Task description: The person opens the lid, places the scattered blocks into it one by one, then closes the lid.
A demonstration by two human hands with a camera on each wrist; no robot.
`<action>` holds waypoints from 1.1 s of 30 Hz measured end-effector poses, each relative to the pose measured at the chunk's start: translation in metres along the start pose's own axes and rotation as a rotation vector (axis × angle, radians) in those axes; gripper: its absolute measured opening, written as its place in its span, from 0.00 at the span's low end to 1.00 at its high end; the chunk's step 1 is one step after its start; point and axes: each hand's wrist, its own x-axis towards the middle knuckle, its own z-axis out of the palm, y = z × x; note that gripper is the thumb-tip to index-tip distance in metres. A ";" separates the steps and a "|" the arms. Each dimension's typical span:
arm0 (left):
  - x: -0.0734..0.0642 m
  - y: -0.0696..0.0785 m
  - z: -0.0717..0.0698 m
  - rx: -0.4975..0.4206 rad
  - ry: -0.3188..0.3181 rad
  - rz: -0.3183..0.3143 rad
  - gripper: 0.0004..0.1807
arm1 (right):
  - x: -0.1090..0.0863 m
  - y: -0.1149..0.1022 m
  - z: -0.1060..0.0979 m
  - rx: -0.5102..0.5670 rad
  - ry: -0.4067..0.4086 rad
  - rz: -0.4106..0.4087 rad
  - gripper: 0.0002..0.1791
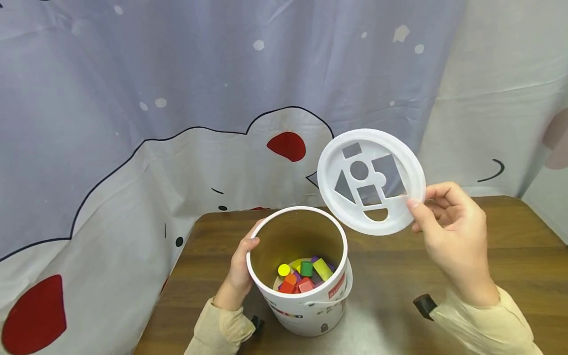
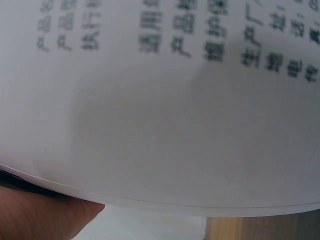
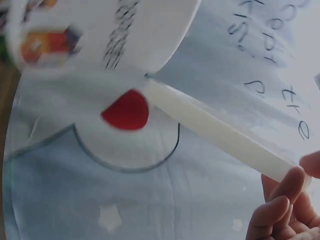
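A white bucket (image 1: pixel 295 318) stands on the table, its top uncovered and its handle hanging at the right. Several coloured blocks (image 1: pixel 306 269) lie at its bottom. My left hand (image 1: pixel 239 268) grips the bucket's left side, thumb hooked over the rim. Up and to the right of the bucket, my right hand (image 1: pixel 459 236) pinches a round white lid (image 1: pixel 372 180) by its right edge. The lid is tilted upright and has several shaped holes. In the right wrist view the lid (image 3: pixel 220 132) appears edge-on; in the left wrist view the printed bucket wall (image 2: pixel 160 125) fills most of the picture.
The brown wooden table (image 1: pixel 443 296) runs under the bucket and both forearms. Behind it hangs a patterned curtain (image 1: pixel 186 88) close to the table's back edge.
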 end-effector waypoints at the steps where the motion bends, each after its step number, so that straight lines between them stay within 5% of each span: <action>1: 0.000 0.000 0.000 0.003 -0.004 0.000 0.33 | 0.000 0.000 0.004 0.082 0.012 0.019 0.06; 5: 0.002 -0.006 -0.002 -0.005 -0.001 -0.014 0.33 | -0.002 0.003 0.017 0.268 -0.002 0.112 0.06; 11: 0.004 -0.021 -0.008 -0.056 -0.029 0.003 0.33 | -0.013 0.017 0.030 0.324 -0.173 0.311 0.04; 16: 0.005 -0.036 -0.019 -0.105 -0.055 0.124 0.35 | -0.021 0.030 0.043 0.340 -0.316 0.431 0.09; 22: 0.003 -0.011 -0.005 -0.194 -0.023 0.252 0.39 | -0.030 0.037 0.058 0.281 -0.339 0.488 0.15; 26: -0.001 0.008 0.007 -0.177 0.005 0.268 0.36 | -0.034 0.037 0.062 0.214 -0.299 0.494 0.17; 33: -0.003 0.016 0.010 -0.123 0.050 0.264 0.34 | -0.038 0.038 0.066 0.033 -0.318 0.436 0.20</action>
